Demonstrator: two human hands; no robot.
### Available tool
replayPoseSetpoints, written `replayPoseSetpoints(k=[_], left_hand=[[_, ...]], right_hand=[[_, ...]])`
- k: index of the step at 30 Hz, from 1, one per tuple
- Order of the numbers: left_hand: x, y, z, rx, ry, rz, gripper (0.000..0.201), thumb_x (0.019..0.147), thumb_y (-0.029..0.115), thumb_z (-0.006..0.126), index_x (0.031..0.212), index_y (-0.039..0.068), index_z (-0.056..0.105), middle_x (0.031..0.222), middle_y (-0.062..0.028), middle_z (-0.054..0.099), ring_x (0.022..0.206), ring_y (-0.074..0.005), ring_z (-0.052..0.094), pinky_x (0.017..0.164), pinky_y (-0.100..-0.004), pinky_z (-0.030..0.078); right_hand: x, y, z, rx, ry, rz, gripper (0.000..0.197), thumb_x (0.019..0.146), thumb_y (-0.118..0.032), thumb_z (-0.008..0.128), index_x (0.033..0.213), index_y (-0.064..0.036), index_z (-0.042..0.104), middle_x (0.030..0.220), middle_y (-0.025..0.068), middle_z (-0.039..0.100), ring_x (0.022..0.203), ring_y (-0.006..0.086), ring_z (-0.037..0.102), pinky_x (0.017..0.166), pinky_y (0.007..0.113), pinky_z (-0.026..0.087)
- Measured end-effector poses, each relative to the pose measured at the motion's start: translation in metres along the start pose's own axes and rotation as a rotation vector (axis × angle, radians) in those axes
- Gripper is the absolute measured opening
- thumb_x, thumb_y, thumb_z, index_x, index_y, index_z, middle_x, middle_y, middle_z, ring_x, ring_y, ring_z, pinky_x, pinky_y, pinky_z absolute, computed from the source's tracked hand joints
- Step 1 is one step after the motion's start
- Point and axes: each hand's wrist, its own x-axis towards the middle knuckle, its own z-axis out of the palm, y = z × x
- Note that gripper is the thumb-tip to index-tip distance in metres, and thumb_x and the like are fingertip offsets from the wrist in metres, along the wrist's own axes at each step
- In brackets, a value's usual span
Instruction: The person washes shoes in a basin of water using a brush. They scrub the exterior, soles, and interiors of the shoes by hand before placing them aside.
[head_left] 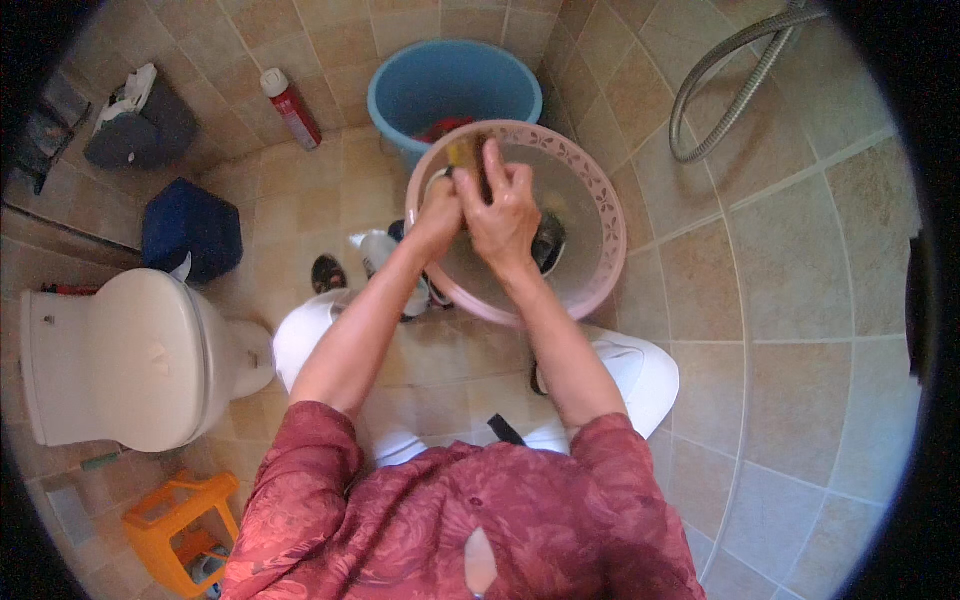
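Over a pink basin [598,285] with a patterned rim, my two hands work close together. My right hand [497,222] is closed round a brown-and-yellow block-like object [482,165], blurred, perhaps a brush. My left hand [437,218] touches it from the left, its fingers curled round something with a pale edge that is mostly hidden. Below my right hand, a dark shoe-like item [548,243] with a light edge lies in the cloudy water of the basin.
A blue tub [455,85] with something red inside stands behind the basin. Shoes [378,255] rest on the tiled floor left of it. A red spray can [290,108], a dark blue bin [190,230], a white toilet [150,360] and an orange stool [180,530] are leftward. A metal hose [690,105] hangs right.
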Motion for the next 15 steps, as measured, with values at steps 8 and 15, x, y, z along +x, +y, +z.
replayPoseSetpoints(k=[8,15], left_hand=[[-0.002,0.006,-0.006,0.026,0.026,0.026,0.018,0.082,0.013,0.059,0.092,-0.002,0.061,0.086,-0.0062,0.062,0.079,-0.0157,0.055,0.071,-0.0308,0.043],[0.007,0.011,-0.018,-0.163,-0.006,-0.025,0.031,0.079,0.011,0.064,0.108,0.003,0.057,0.094,-0.0038,0.060,0.087,-0.0143,0.057,0.077,-0.0267,0.046]], right_hand=[[0.004,0.010,0.009,0.009,-0.015,0.168,0.057,0.085,-0.048,0.048,0.128,-0.0110,0.047,0.099,0.0265,0.051,0.090,0.0415,0.054,0.079,0.046,0.043],[-0.005,0.078,0.045,-0.137,-0.193,0.435,0.061,0.090,-0.045,0.039,0.132,-0.0018,0.038,0.107,0.0319,0.050,0.102,0.0445,0.050,0.085,0.049,0.041]])
